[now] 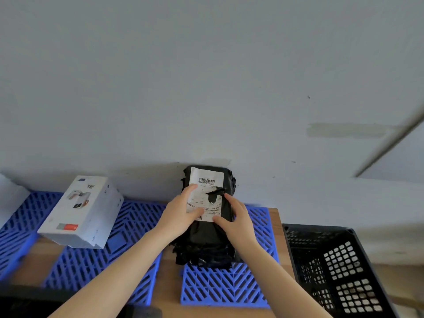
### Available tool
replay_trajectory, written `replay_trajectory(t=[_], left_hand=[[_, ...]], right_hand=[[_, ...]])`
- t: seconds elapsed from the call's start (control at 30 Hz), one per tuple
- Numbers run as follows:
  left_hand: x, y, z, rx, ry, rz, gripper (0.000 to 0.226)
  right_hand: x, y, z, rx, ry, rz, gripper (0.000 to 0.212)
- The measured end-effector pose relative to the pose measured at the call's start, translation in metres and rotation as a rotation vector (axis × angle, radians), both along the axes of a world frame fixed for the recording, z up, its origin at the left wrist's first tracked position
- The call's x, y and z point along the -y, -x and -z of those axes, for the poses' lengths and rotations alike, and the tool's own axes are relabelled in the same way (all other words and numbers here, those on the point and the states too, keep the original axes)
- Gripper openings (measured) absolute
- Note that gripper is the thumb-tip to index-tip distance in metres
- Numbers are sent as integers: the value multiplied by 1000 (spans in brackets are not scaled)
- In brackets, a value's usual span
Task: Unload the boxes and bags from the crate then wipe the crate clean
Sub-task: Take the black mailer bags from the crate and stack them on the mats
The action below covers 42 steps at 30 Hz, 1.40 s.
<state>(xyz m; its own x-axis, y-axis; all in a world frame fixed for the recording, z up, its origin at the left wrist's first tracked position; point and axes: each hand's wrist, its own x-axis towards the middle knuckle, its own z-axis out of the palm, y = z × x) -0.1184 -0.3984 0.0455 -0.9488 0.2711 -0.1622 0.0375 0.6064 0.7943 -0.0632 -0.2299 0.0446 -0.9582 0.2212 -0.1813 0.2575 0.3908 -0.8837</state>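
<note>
The black mailer bag (pixel 206 239) lies outside the crate on a blue grid mat (pixel 224 288), its far end close against the wall (pixel 206 88). The left hand (pixel 181 214) and right hand (pixel 237 219) rest flat on its label (pixel 206 177), fingers fairly straight, pinching nothing. The black crate (pixel 339 271) stands just past the right edge of the wooden table (pixel 168 285), and a white product box (pixel 80 212) sits well to the left, with bare mat between it and the bag.

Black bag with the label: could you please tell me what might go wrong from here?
1. The label on the black bag is already torn. The fingers of the left hand and the right hand press beside the tear and may rip it further.
2. The white box looks tilted on the blue mat and might tip if bumped.
</note>
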Motion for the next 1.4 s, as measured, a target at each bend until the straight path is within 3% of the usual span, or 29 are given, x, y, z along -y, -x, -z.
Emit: replay_trajectory(t=[0.3,0.47,0.6,0.73,0.87,1.17,1.4], left_hand=[[6,-3,-8,13,54,29,77],[28,-33,-39,-60,5,-163,72],[55,-78,-72,-169,-60,-290,49],[100,-138,-94,-292,-96,-424,19],[157,-201,-98,-371,-41,-602,13],[246,-262,-54,-160,14,-711,22],[303,-255,-20,3,61,-550,45]], right_hand=[[-1,1,-9,22,-31,-46,67],[-1,-24,-32,-56,-19,17,59],[13,-49,-59,-129,32,36,46],[53,-78,-82,-153,164,-80,29],[107,-113,-94,-153,262,-242,19],[185,-161,-94,-118,243,-363,19],[252,-163,-66,-25,50,-352,21]])
